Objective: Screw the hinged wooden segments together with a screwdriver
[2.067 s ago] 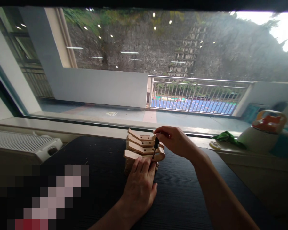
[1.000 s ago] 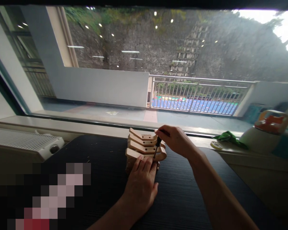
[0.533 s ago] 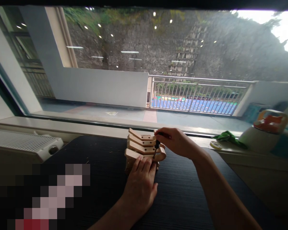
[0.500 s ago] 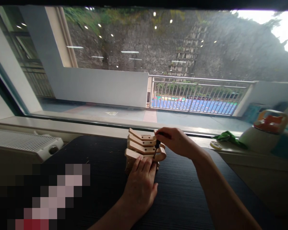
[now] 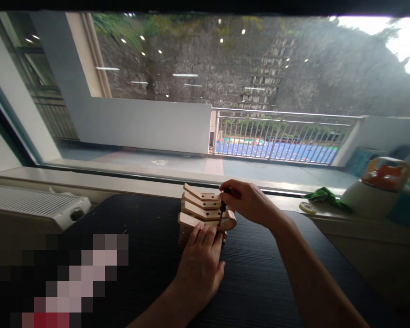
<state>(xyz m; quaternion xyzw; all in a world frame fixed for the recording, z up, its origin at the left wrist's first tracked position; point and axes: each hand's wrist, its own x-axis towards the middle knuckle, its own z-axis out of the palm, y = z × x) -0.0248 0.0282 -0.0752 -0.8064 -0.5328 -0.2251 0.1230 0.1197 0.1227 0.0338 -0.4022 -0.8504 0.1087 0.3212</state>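
Several pale, curved wooden hooks (image 5: 197,212) stand in a row on a bark-edged wooden block (image 5: 186,234), with dark screw spots along them. My left hand (image 5: 201,255) holds the nearest hook and block down, fingertips over the front and thumb out to the right. A screwdriver (image 5: 222,207) with a dark handle is gripped in my right hand (image 5: 246,200), fingers wrapped round its top. Nearly upright, its shaft reaches down to the nearest hook, just beyond my left fingers. The tip's exact seat is too small to make out.
The block lies on a dark wood-grain table (image 5: 146,273) before a large window. On the sill at right are a green cloth (image 5: 323,196), a roll of tape (image 5: 307,208) and a white pot with an orange top (image 5: 372,191). A white radiator (image 5: 37,205) stands left.
My right hand has shifted its grip slightly at the screwdriver's handle, the fingers turning a little. The left hand, hooks and block stay where they were.
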